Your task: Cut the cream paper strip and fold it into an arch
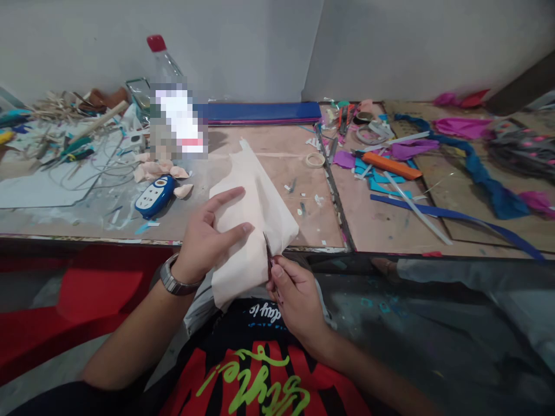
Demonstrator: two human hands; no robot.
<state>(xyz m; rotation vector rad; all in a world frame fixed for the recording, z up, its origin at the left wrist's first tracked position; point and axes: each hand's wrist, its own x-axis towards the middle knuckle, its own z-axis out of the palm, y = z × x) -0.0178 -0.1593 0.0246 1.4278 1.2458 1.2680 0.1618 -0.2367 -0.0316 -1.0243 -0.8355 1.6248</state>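
Observation:
A cream sheet (238, 254) of paper-like material lies partly on the table and hangs over its front edge toward my lap. My left hand (208, 231) grips its left side. The thumb and index finger spread apart on top, and the other fingers are hidden, seemingly beneath it. In my right hand (295, 289) is a pair of scissors (267, 245), closed in by the fingers. Their dark blades meet the sheet along a slit, where the right part stands a little apart from the left. My right fingers mostly cover the handles.
Left of the sheet are a blue-and-white power socket (156, 195), peach scraps (150, 170) and a clear bottle with red cap (156, 43). Rightward lie a tape roll (315, 160), an orange cutter (390, 164) and blue strips (459, 216). A red chair (95, 283) stands below left.

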